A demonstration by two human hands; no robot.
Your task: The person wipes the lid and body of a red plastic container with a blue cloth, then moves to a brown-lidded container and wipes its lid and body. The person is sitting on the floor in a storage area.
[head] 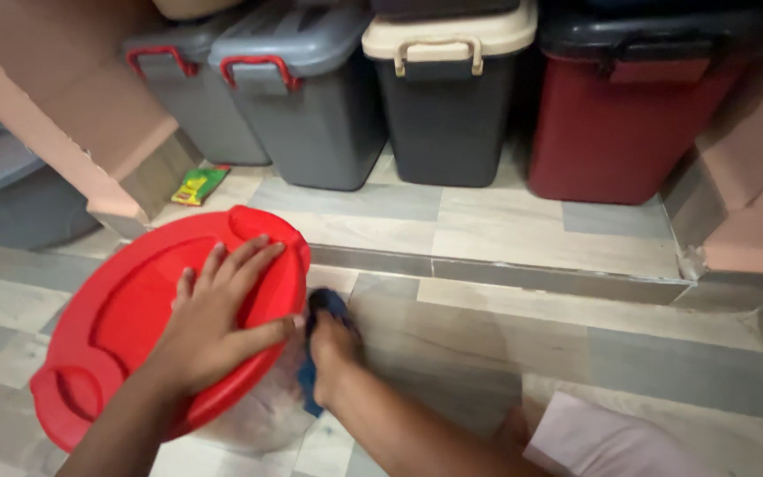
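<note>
Red lid [125,327] on clear tub [258,415], floor: stiff, slick plastic, probably light; rim looks like best hold. Left hand [209,331] flat on top, fingers spread, not gripping. Right hand [333,353] clutching soft blue cloth [328,305] against tub side.

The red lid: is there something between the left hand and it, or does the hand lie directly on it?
Nothing visible stands between them. The left hand lies flat and open directly on the red lid, fingers spread. The right hand is beside the lid's edge, holding a blue cloth, not under the left hand.
</note>
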